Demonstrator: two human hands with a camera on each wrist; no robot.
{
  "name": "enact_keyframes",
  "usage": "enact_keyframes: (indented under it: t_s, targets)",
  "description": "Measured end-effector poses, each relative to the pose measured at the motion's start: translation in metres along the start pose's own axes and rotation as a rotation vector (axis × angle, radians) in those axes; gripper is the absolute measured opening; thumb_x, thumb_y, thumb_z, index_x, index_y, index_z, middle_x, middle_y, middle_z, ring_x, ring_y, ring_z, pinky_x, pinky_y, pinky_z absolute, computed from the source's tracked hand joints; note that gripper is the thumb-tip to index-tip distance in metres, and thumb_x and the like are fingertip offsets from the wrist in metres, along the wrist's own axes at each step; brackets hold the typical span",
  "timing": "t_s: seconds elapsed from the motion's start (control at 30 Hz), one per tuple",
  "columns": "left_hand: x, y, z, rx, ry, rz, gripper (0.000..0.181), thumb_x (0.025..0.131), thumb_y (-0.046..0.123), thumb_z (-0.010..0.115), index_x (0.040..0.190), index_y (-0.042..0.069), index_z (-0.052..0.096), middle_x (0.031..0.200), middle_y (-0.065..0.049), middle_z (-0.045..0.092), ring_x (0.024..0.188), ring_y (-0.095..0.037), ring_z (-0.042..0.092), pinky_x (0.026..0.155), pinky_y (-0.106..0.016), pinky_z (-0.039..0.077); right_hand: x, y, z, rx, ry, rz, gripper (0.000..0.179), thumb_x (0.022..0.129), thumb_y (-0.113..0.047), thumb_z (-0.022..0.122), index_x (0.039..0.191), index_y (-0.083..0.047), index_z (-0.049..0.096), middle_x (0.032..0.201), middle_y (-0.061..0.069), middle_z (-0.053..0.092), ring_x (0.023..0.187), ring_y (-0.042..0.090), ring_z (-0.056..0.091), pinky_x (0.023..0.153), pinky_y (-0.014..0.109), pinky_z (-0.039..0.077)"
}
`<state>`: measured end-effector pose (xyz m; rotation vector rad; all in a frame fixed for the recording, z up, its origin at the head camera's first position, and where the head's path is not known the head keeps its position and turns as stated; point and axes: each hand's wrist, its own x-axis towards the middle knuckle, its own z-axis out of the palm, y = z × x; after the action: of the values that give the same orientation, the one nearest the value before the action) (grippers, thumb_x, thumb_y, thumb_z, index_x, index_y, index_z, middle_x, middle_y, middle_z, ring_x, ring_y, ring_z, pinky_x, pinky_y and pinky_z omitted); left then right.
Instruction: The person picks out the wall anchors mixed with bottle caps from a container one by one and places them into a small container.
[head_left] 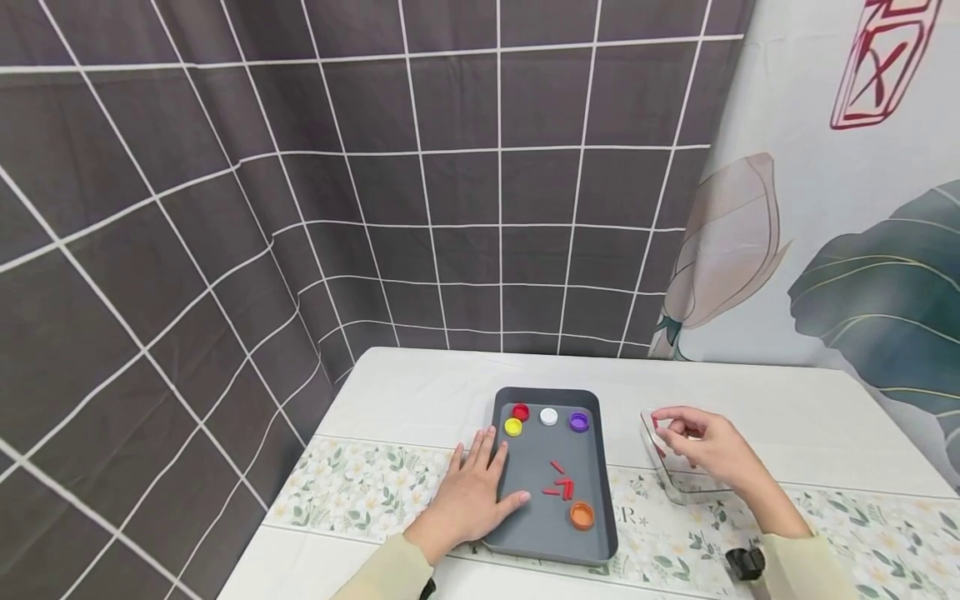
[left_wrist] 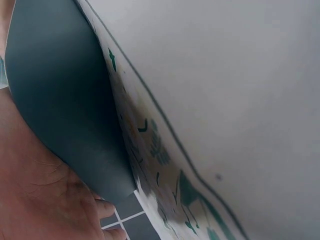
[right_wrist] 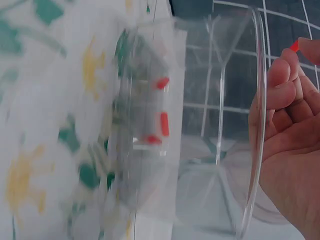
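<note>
My left hand (head_left: 468,496) rests with spread, straight fingers on the left rim of a grey rectangular tray (head_left: 525,537); the left wrist view has the palm against the tray's outer wall. Several short red sticks (head_left: 567,490) lie inside the tray. Between thumb and forefinger, my right hand (head_left: 708,446) pinches another small red stick (right_wrist: 294,46). That hand is above the rim of a clear, see-through box (head_left: 681,495) standing to the right of the tray. At the bottom of the box, the right wrist view has a few blurred red sticks (right_wrist: 164,124).
Red (head_left: 521,412), yellow (head_left: 513,427), white (head_left: 549,417) and purple (head_left: 579,422) round caps lie at the tray's far end. An orange cap (head_left: 582,516) sits near its front right. A white cloth with a flowered band (head_left: 360,475) covers the table, with a dark gridded curtain (head_left: 465,192) behind.
</note>
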<state>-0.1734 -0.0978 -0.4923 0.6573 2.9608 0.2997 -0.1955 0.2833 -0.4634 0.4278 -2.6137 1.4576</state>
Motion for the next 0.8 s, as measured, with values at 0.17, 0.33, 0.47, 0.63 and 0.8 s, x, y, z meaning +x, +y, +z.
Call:
enact_keyframes:
  t_s: [0.17, 0.33, 0.47, 0.63, 0.8]
  targets:
    - [0.000, 0.000, 0.000, -0.006, -0.005, -0.001, 0.086, 0.098, 0.068, 0.043, 0.159, 0.009, 0.032, 0.169, -0.014, 0.014, 0.157, -0.030, 0.011, 0.123, -0.057, 0.015, -0.008, 0.007, -0.011, -0.031, 0.022, -0.002, 0.031, 0.097, -0.009, 0.069, 0.123, 0.006, 0.064, 0.072, 0.005, 0.061, 0.056, 0.016, 0.052, 0.049, 0.028, 0.040]
    - [0.000, -0.001, 0.001, -0.009, 0.000, -0.001, 0.086, 0.099, 0.068, 0.043, 0.160, 0.008, 0.031, 0.169, -0.014, 0.014, 0.157, -0.030, 0.011, 0.123, -0.057, 0.014, -0.014, 0.014, -0.018, -0.078, 0.037, 0.004, 0.027, 0.096, -0.010, 0.069, 0.120, 0.005, 0.067, 0.074, 0.003, 0.063, 0.062, 0.008, 0.051, 0.050, 0.027, 0.039]
    - [0.001, -0.002, 0.003, -0.015, 0.013, 0.004, 0.086, 0.099, 0.068, 0.043, 0.159, 0.008, 0.032, 0.169, -0.015, 0.014, 0.156, -0.031, 0.011, 0.123, -0.058, 0.014, -0.019, 0.017, -0.021, -0.086, 0.040, 0.014, 0.027, 0.096, -0.009, 0.069, 0.118, 0.006, 0.067, 0.075, -0.003, 0.061, 0.064, 0.006, 0.051, 0.050, 0.027, 0.039]
    - [0.001, -0.003, 0.005, -0.024, 0.023, 0.013, 0.086, 0.099, 0.067, 0.043, 0.159, 0.007, 0.032, 0.169, -0.016, 0.015, 0.156, -0.033, 0.012, 0.122, -0.060, 0.014, -0.021, 0.020, -0.024, -0.082, 0.041, 0.026, 0.026, 0.096, -0.008, 0.069, 0.118, 0.006, 0.067, 0.074, -0.007, 0.059, 0.063, 0.006, 0.050, 0.049, 0.026, 0.040]
    - [0.001, -0.002, 0.003, -0.030, 0.032, 0.023, 0.086, 0.099, 0.066, 0.046, 0.158, 0.005, 0.033, 0.168, -0.018, 0.017, 0.156, -0.035, 0.014, 0.121, -0.061, 0.015, -0.021, 0.022, -0.027, -0.085, 0.027, 0.046, 0.031, 0.096, -0.009, 0.069, 0.123, 0.006, 0.065, 0.076, -0.005, 0.060, 0.062, 0.007, 0.049, 0.050, 0.026, 0.040]
